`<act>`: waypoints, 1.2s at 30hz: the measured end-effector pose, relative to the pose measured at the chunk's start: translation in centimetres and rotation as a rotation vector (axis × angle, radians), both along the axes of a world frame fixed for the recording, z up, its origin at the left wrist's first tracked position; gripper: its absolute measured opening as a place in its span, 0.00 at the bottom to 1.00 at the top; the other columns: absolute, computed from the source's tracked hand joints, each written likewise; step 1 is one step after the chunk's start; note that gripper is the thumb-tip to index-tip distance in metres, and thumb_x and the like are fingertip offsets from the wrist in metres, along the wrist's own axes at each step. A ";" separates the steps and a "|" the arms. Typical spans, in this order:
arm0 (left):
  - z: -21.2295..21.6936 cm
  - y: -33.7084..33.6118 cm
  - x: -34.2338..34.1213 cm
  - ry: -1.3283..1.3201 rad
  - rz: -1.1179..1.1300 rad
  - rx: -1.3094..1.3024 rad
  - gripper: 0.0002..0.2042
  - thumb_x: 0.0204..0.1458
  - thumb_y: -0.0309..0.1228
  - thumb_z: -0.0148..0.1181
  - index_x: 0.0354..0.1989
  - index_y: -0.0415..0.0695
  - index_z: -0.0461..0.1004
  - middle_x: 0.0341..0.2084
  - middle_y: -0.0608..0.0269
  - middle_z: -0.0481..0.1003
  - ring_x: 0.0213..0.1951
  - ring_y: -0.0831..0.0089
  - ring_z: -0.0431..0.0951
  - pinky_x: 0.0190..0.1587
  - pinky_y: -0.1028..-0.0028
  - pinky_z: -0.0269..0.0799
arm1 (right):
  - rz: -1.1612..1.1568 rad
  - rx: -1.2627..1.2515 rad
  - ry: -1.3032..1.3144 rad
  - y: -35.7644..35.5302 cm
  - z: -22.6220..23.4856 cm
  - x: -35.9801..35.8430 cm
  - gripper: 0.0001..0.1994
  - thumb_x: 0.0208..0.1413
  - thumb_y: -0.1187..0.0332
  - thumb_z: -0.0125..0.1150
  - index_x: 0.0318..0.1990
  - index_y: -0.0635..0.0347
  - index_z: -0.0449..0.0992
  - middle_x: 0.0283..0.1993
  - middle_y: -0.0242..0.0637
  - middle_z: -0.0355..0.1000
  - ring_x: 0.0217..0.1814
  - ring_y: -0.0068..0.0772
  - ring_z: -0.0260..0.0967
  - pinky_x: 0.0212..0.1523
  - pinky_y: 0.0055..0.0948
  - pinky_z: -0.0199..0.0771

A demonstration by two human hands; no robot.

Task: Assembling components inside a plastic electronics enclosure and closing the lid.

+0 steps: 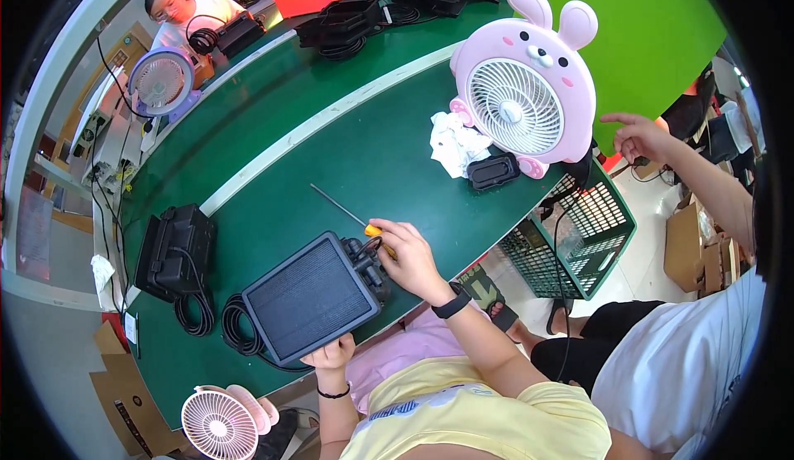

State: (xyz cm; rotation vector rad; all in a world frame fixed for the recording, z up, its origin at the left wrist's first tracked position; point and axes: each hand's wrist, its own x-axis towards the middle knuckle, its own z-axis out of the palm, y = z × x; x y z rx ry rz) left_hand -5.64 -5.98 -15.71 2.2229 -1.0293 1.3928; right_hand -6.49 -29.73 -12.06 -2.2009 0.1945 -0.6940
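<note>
My left hand point(332, 352) is closed on the lower edge of a black, framed solar panel point(310, 299) with a fine-lined dark face. The panel tilts above the near edge of the green table. A screwdriver point(372, 230) with a yellow handle and a long thin shaft is in my right hand point(407, 259). Its tip points away to the far left, apart from the panel. The fingers of that hand are beside the black bracket point(365, 263) and short cable on the panel's right side; whether they touch these is hard to tell.
On the green table point(273, 187) are a coiled black cable point(240, 332), a black lamp unit point(175, 251), a pink rabbit-shaped fan point(517, 96), crumpled white paper point(455, 141) and a black tray point(494, 171). A green crate point(579, 228) stands right. A co-worker's hand point(641, 137) reaches in.
</note>
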 end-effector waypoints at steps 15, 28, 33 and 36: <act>0.6 -0.3 0.2 -0.005 -0.030 -0.012 0.10 0.54 0.28 0.57 0.44 0.43 0.77 0.48 0.47 0.77 0.50 0.42 0.75 0.56 0.48 0.62 | 0.005 -0.015 -0.010 0.0 -0.2 0.0 0.06 0.52 0.76 0.60 0.38 0.60 0.77 0.57 0.37 0.73 0.53 0.44 0.70 0.55 0.38 0.72; 0.3 -0.1 -0.1 -0.020 0.009 0.012 0.09 0.53 0.28 0.58 0.42 0.43 0.76 0.46 0.48 0.77 0.49 0.43 0.75 0.54 0.49 0.64 | 0.010 0.009 0.003 0.0 0.0 -0.1 0.05 0.52 0.76 0.60 0.38 0.60 0.77 0.58 0.37 0.72 0.54 0.45 0.70 0.55 0.38 0.71; 0.6 -0.3 0.2 -0.010 -0.019 -0.006 0.11 0.53 0.29 0.59 0.44 0.45 0.76 0.47 0.51 0.76 0.50 0.47 0.76 0.56 0.52 0.64 | -0.034 0.046 -0.080 -0.1 -0.3 0.2 0.09 0.51 0.78 0.60 0.41 0.62 0.78 0.56 0.38 0.74 0.54 0.45 0.70 0.54 0.37 0.71; 0.1 -0.2 0.2 0.006 -0.019 -0.006 0.07 0.53 0.27 0.59 0.40 0.43 0.76 0.45 0.48 0.77 0.47 0.43 0.75 0.53 0.49 0.65 | -0.103 0.115 -0.194 0.0 0.0 0.2 0.09 0.52 0.78 0.61 0.41 0.59 0.79 0.52 0.39 0.76 0.53 0.44 0.71 0.55 0.38 0.70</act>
